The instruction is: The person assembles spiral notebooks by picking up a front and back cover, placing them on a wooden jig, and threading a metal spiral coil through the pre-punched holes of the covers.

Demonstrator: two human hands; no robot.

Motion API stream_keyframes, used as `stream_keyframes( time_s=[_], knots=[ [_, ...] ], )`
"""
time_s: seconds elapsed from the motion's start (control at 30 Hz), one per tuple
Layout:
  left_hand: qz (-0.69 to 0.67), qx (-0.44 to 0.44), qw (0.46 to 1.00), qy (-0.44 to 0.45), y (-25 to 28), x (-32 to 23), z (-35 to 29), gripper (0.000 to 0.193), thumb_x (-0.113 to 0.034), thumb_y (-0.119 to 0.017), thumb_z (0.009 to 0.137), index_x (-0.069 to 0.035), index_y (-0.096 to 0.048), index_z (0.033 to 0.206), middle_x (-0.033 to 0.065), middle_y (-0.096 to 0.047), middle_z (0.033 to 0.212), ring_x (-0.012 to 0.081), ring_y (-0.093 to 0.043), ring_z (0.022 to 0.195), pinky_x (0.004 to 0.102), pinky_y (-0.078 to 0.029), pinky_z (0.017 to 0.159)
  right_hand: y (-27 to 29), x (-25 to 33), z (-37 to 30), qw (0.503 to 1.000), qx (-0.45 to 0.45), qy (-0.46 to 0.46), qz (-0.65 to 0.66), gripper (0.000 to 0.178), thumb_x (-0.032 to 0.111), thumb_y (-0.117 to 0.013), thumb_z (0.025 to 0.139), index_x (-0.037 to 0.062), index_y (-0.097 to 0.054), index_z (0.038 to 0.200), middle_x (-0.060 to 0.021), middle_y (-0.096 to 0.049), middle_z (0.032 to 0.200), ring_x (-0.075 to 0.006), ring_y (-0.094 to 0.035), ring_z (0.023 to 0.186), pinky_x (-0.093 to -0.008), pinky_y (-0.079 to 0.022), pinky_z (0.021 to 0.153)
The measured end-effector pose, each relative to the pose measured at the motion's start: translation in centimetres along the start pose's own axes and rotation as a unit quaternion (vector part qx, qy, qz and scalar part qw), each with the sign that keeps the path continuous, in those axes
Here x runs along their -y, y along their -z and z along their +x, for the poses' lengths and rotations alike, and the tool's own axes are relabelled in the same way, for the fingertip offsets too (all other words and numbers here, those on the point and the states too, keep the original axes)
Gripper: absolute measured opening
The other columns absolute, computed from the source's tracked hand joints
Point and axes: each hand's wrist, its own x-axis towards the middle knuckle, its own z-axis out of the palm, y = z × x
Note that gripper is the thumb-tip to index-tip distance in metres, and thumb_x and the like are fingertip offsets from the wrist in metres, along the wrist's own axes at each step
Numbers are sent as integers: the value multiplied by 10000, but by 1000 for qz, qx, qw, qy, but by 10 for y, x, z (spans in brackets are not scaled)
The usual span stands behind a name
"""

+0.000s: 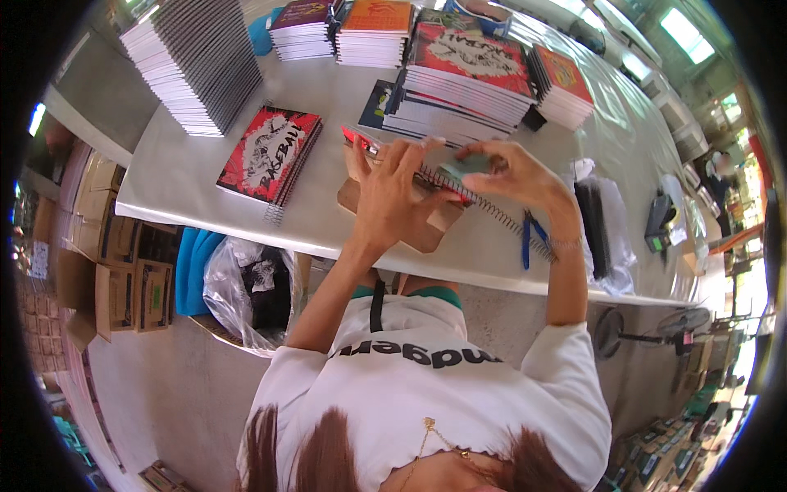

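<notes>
Both hands are at a red-covered notebook [357, 141], held tilted over a brown board [414, 234] near the table's front edge. My left hand [387, 193] grips the notebook, its fingers over the cover and spine. A dark spiral wire coil [492, 211] runs along the notebook's edge and sticks out well past its right end. In my right hand [516, 174] is a small green pad [466, 166], pinched between thumb and fingers and resting against or close over the coil. Blue-handled pliers [526, 242] lie on the table beside the coil's loose end.
A finished spiral notebook [269, 156] lies at left, with a tall notebook stack [193, 66] behind it. More stacks [467, 82] stand across the back of the white-covered table [320, 217]. Dark coils in plastic [602, 230] lie at right. Below left is a box with a plastic bag [246, 291].
</notes>
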Motion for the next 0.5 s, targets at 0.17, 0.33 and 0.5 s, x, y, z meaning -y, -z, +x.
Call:
stream_keyframes(
  time_s=[0.17, 0.33, 0.5],
  knots=[
    [-6, 2, 1000, -5, 1, 0, -9, 685, -313, -798, 697, -191, -518, 1311, 11, -549, 1057, 205, -565, 1026, 559, -125, 1125, -5, -3, 6, 999, -37, 37, -8, 419, 282, -759, 810, 10, -660, 1112, -33, -657, 961, -61, -566, 797, -230, -474, 696],
    [-15, 44, 999, 0, 4, 5, -10, 680, -372, -763, 739, -198, -488, 1336, 23, -566, 1116, 223, -545, 1097, 632, -126, 1083, -13, 8, 14, 988, -10, 18, -152, 448, 233, -762, 808, 10, -627, 1172, -78, -629, 1117, -97, -558, 974, -241, -463, 818],
    [-12, -12, 1000, -5, 10, 7, -9, 692, -390, -766, 733, -195, -484, 1335, 33, -554, 1182, 237, -511, 1166, 607, -152, 1101, 0, 0, 15, 983, 19, 44, 179, 443, 283, -743, 819, 7, -638, 1149, -118, -643, 1108, -104, -561, 1017, -262, -473, 812]
  ],
)
